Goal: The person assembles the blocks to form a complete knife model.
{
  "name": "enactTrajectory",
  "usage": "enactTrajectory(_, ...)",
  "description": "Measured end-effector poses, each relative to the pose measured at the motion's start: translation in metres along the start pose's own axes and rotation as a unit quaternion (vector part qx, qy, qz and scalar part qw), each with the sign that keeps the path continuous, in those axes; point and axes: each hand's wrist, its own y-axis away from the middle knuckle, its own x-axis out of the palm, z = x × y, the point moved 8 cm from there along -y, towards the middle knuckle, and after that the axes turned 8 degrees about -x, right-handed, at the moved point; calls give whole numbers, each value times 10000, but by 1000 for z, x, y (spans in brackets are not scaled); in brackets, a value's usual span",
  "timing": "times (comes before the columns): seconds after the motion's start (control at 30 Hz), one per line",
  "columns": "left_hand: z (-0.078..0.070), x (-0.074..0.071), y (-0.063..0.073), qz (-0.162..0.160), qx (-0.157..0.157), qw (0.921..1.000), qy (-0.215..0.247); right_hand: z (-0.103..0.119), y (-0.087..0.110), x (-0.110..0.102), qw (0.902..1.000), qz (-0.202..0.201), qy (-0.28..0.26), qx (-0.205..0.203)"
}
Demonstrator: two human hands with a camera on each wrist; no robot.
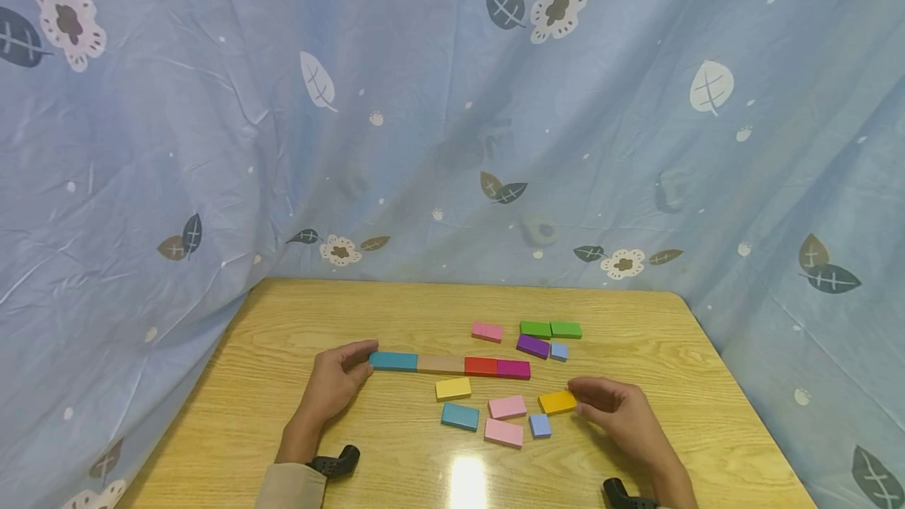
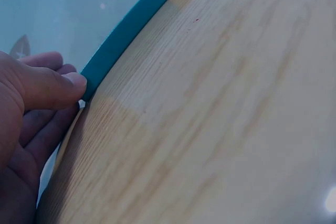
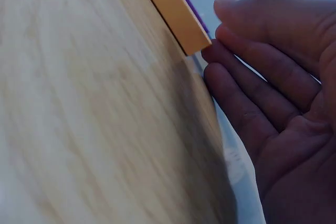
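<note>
A straight row of wooden blocks lies on the table: a teal block [image 1: 393,361], a tan block [image 1: 441,364], a red block [image 1: 481,367] and a magenta block [image 1: 514,369], end to end. My left hand [image 1: 335,382] pinches the teal block's left end; in the left wrist view its thumb [image 2: 76,81] overlaps that end, with fingers behind. My right hand [image 1: 622,419] is beside the right end of an orange block [image 1: 557,402]. In the right wrist view its thumb stands apart from this block, while the fingertips come right near its end.
In front of the row lie a yellow block [image 1: 453,389], a smaller teal block [image 1: 460,416], two pink blocks [image 1: 507,407] and a light blue cube [image 1: 540,426]. Behind it are a rose block [image 1: 487,332], two green blocks [image 1: 566,330], a purple block [image 1: 533,346] and another small blue block [image 1: 559,352].
</note>
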Motion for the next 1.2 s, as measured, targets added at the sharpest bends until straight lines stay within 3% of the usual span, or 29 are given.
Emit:
enactTrajectory(0.4,1,0,0,17,1,10000,-5,4,-9,8,9986,49,379,-377)
enactTrajectory(0.73,0,0,0,-28,79,10000,-10,3,-6,4,9955,-225,890,-218)
enactTrajectory(1.2,0,-1,-1,-44,63,10000,-49,6,2,-7,9945,-548,891,-52)
